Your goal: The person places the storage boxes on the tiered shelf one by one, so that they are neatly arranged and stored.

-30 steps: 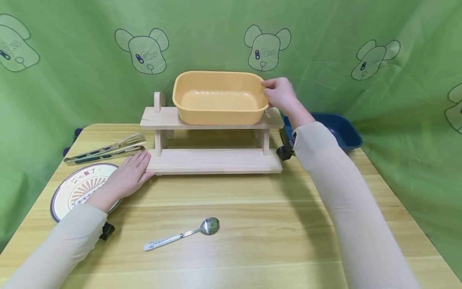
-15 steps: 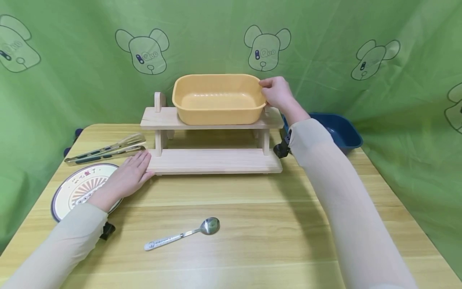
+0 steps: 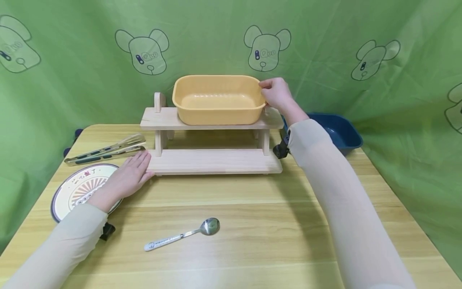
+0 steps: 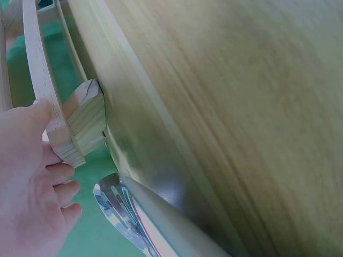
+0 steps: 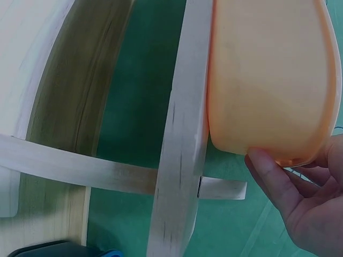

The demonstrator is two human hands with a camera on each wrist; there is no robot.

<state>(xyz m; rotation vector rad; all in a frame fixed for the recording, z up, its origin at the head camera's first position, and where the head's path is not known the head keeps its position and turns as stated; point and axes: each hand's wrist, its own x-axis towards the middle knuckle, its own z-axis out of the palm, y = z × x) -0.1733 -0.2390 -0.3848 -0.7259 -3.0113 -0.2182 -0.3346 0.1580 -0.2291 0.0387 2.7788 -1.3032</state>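
Note:
A yellow plastic basin (image 3: 221,117) stands on the upper board of a two-tier wooden rack (image 3: 214,161). My right hand (image 3: 278,95) pinches the basin's right end at the rim. The right wrist view has the thumb of that hand (image 5: 308,198) against the basin's outer wall (image 5: 265,80), with the other fingers partly hidden behind the rim. Down at the rack's lower left corner rests my left hand (image 3: 127,176), fingers extended along the board's end. In the left wrist view, its thumb touches the edge of the board (image 4: 60,134).
Metal tongs (image 3: 97,154) and a patterned plate (image 3: 66,190) lie left of the rack, the plate partly under my left forearm. A spoon (image 3: 209,226) lies on the table in front. Behind my right arm sits a blue basin (image 3: 341,130). Green cloth (image 3: 213,32) hangs behind.
The yellow basin's back rim has come down a little, and its right end has shifted slightly left together with my right hand. My left hand stays in place.

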